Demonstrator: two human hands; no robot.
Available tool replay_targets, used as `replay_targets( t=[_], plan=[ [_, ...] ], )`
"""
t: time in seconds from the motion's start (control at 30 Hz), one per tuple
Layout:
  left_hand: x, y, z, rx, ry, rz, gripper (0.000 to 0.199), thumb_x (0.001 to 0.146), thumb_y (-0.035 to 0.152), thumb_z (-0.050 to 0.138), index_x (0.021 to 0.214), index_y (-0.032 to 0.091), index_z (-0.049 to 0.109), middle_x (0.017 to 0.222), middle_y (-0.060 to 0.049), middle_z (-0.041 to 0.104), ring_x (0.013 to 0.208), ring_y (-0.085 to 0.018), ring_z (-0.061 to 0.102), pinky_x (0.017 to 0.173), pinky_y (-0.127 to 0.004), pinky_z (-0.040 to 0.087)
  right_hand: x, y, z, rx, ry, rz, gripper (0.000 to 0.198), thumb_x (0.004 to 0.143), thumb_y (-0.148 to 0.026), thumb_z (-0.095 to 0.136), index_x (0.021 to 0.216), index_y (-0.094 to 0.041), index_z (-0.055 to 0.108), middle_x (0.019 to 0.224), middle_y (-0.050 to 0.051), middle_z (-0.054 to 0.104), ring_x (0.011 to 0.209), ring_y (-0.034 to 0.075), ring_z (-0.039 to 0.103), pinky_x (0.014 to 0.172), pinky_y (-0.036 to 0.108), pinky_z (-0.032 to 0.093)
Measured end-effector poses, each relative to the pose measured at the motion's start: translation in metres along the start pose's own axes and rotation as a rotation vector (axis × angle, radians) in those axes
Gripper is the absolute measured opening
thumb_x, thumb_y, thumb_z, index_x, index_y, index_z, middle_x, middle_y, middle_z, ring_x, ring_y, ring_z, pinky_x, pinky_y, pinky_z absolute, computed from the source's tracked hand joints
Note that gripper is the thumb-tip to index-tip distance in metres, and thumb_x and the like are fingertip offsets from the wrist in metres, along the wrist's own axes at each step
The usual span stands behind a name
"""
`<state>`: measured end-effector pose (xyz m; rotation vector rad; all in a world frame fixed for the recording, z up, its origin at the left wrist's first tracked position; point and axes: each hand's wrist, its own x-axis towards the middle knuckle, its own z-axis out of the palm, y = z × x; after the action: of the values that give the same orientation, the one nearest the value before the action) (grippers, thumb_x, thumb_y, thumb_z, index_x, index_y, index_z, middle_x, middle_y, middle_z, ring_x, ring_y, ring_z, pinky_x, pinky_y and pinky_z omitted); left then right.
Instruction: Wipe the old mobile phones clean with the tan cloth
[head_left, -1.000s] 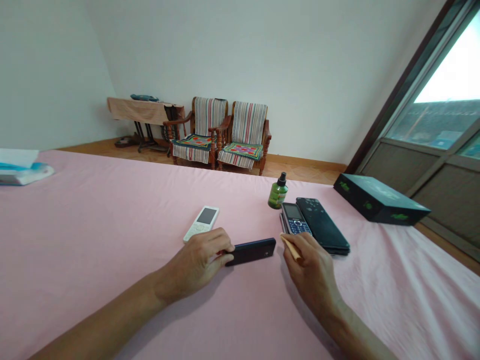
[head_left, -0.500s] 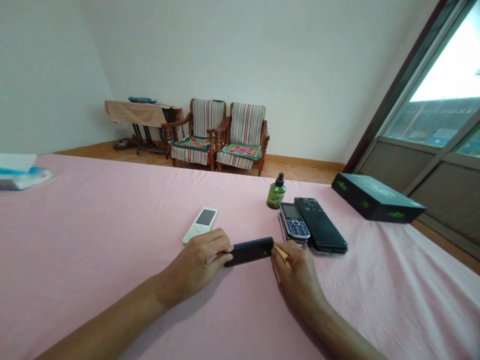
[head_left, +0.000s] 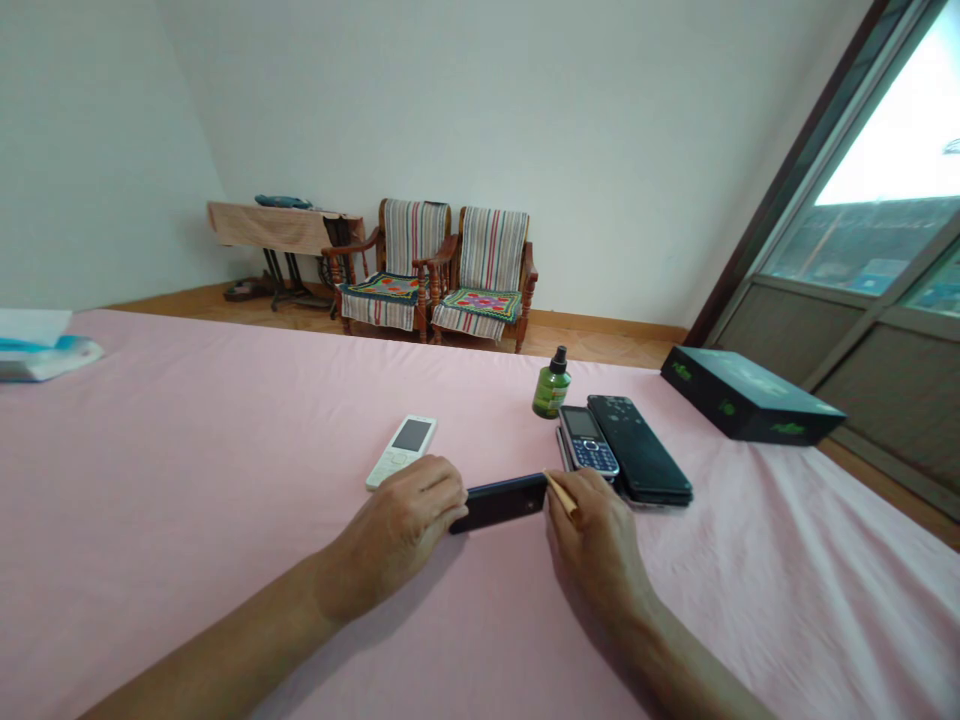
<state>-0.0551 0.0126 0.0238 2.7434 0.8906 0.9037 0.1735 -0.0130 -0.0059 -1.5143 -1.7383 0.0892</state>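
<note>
My left hand (head_left: 409,520) is closed on the near-left end of a dark mobile phone (head_left: 501,502), which stands tilted on its long edge over the pink sheet. At the phone's other end is my right hand (head_left: 600,535), its fingers pinched around a thin tan folded piece (head_left: 561,495), perhaps cloth or paper. That piece touches the phone's right corner. Just behind my left hand lies a white keypad phone (head_left: 403,450). A dark blue keypad phone (head_left: 590,442) rests on another phone beyond my right hand, beside a stack of black smartphones (head_left: 637,450).
A green spray bottle (head_left: 551,385) with a black cap stands behind the phones. To the right sits a black box (head_left: 750,395) with green print. A white and blue packet (head_left: 45,345) lies at the far left. Two wooden chairs (head_left: 487,260) stand beyond the sheet (head_left: 225,430).
My right fingers have shifted slightly up around the phone's right end, and less of the tan piece shows below them. My left hand and the phone stay nearly in place.
</note>
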Motion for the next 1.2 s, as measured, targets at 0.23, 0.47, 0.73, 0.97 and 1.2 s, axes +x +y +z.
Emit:
replay_targets(
  t=[0.23, 0.47, 0.73, 0.97, 1.2],
  plan=[
    [-0.001, 0.001, 0.002, 0.001, 0.015, 0.006, 0.016, 0.095, 0.007, 0.050, 0.083, 0.015, 0.056, 0.084, -0.005, 0.058, 0.081, -0.020, 0.055, 0.072, -0.030, 0.046, -0.002, 0.004, 0.002, -0.136, -0.164, -0.009, 0.027, 0.087, -0.010, 0.050, 0.064, -0.018, 0.060, 0.069, 0.002, 0.054, 0.062, 0.015, 0.053, 0.055, 0.026, 0.031],
    [0.001, 0.000, 0.002, -0.049, 0.037, -0.039, 0.013, 0.093, 0.007, 0.053, 0.084, 0.016, 0.056, 0.085, -0.004, 0.058, 0.081, -0.018, 0.056, 0.073, -0.029, 0.047, -0.004, -0.003, -0.007, -0.359, -0.232, -0.010, 0.018, 0.081, -0.006, 0.054, 0.069, -0.017, 0.063, 0.075, 0.006, 0.060, 0.066, 0.018, 0.056, 0.057, 0.029, 0.030],
    [0.002, 0.000, 0.004, -0.099, 0.112, -0.132, 0.010, 0.089, 0.008, 0.056, 0.084, 0.017, 0.056, 0.085, -0.003, 0.060, 0.079, -0.017, 0.058, 0.072, -0.028, 0.047, 0.002, 0.000, -0.003, 0.006, -0.029, -0.007, 0.023, 0.092, -0.019, 0.048, 0.085, -0.017, 0.070, 0.074, 0.004, 0.058, 0.066, 0.017, 0.056, 0.061, 0.027, 0.039],
    [0.000, -0.002, 0.009, -0.111, 0.122, -0.138, 0.009, 0.089, 0.010, 0.056, 0.085, 0.017, 0.057, 0.084, -0.003, 0.060, 0.078, -0.017, 0.058, 0.071, -0.029, 0.047, 0.000, 0.005, 0.002, -0.138, -0.142, 0.014, 0.023, 0.086, -0.011, 0.052, 0.067, -0.018, 0.065, 0.069, 0.003, 0.057, 0.062, 0.016, 0.054, 0.056, 0.027, 0.032],
    [0.001, -0.003, 0.013, -0.205, 0.152, -0.196, 0.013, 0.089, 0.011, 0.054, 0.095, 0.018, 0.063, 0.091, -0.005, 0.064, 0.085, -0.018, 0.060, 0.077, -0.030, 0.050, -0.003, 0.009, 0.004, -0.163, -0.171, 0.020, 0.022, 0.085, -0.009, 0.052, 0.070, -0.019, 0.064, 0.073, 0.004, 0.059, 0.066, 0.016, 0.057, 0.056, 0.026, 0.031]
  ],
)
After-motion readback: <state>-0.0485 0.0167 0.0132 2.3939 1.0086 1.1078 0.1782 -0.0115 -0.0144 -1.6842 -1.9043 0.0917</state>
